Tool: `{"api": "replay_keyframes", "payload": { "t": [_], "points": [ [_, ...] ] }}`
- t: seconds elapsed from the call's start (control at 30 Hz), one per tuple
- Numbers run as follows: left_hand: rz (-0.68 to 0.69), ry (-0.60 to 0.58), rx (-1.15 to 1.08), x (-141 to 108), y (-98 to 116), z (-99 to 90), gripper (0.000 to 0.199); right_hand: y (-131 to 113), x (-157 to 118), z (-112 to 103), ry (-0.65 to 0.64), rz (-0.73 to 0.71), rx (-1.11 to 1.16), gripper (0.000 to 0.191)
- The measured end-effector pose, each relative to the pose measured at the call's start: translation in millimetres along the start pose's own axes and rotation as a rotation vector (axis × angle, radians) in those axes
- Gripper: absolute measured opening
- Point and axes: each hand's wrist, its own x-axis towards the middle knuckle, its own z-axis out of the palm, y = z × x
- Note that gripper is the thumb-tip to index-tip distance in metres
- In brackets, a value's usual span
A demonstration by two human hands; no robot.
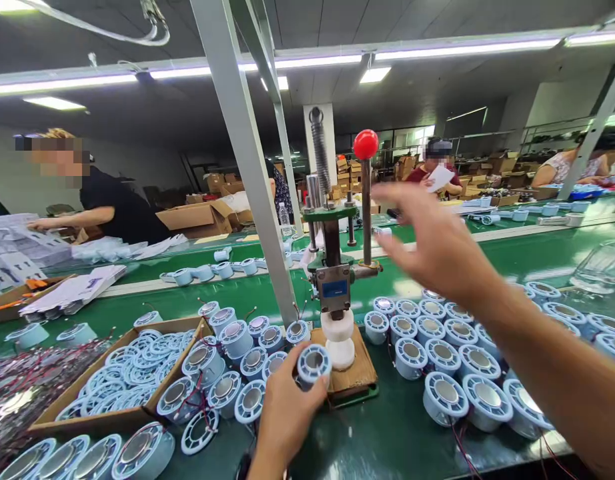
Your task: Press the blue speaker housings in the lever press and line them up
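Bright tube lights point(467, 50), dim ceiling point(332, 30), glossy bench point(362, 437), blurred right hand point(440, 247)

One camera, worn on the person's head, gives the single wide view. It looks forward and slightly down from over the near edge of the green workbench point(367, 433), whose top fills much of the lower half, while a fluorescent tube point(317, 62) shows at 12 o'clock. The hand lever press point(335, 287) stands close, near the centre. Nearest the lens are the person's left hand point(290, 400) at 6 o'clock and right hand point(435, 250) at 3 o'clock. Farther off are a co-worker point(117, 200) at 9 o'clock and cardboard boxes point(348, 177) toward 1 o'clock.
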Motion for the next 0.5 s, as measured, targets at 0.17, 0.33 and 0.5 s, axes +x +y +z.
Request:
{"api": "replay_keyframes", "payload": {
  "t": [0.17,0.33,0.5],
  "points": [
    [0.126,-0.118,-0.148,53.2,12.6,14.4,0.059,29.0,135.8,17.4,0.085,0.22,0.377,0.028],
    [0.188,-0.316,-0.274,67.2,13.1,30.9,0.053,30.6,135.7,43.7,0.052,0.313,0.696,0.03],
    [0.162,-0.425,-0.307,70.1,11.3,24.0,0.049,30.8,140.4,39.2,0.097,0.346,0.69,0.029]
  ]
}}
